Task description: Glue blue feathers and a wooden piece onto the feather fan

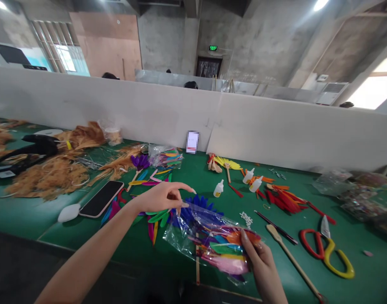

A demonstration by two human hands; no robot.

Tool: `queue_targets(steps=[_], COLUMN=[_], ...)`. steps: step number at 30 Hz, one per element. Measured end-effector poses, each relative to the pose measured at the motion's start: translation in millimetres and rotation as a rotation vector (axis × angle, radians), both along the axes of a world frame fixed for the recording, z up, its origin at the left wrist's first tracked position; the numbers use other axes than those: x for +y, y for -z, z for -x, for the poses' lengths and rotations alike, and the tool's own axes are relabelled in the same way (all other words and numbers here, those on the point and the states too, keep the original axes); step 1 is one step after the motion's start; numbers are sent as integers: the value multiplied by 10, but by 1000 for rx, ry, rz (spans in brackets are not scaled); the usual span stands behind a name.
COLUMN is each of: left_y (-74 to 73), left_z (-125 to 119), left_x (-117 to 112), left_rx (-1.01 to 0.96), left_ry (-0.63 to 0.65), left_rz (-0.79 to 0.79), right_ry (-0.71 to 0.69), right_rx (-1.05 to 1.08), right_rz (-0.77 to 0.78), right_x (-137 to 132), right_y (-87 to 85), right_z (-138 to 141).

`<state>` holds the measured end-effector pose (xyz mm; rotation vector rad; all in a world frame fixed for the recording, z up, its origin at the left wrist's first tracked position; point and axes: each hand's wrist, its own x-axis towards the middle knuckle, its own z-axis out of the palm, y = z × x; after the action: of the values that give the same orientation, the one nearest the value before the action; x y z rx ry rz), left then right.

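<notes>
The green desk (199, 175) stretches across the view. Over its near part is a clear bag of multicoloured feathers (221, 250), partly covering a blue feather fan (198, 203). The right hand (259, 255) grips the bag's filled end; the left hand (166, 196) is at the other, index finger extended, possibly pinching film, I cannot tell. Red-and-yellow scissors (320, 245) lie rightward, three white bottles (218, 188) beyond, white beads (246, 219) between.
</notes>
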<state>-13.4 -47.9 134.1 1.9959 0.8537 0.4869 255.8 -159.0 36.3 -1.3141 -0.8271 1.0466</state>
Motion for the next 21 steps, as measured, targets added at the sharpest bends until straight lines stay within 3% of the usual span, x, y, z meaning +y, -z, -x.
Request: queue_targets(steps=[7, 14, 21], left_y=[-4, 147, 126], left_z=[-24, -86, -104], left_x=[27, -24, -47], left_rx=[45, -102, -109], left_ry=[56, -4, -135], left_rz=[81, 144, 97], right_ry=[8, 26, -20], right_rx=[49, 89, 149], right_rz=[27, 18, 29], right_x=[33, 22, 40], right_y=[50, -28, 71], right_z=[-64, 12, 13])
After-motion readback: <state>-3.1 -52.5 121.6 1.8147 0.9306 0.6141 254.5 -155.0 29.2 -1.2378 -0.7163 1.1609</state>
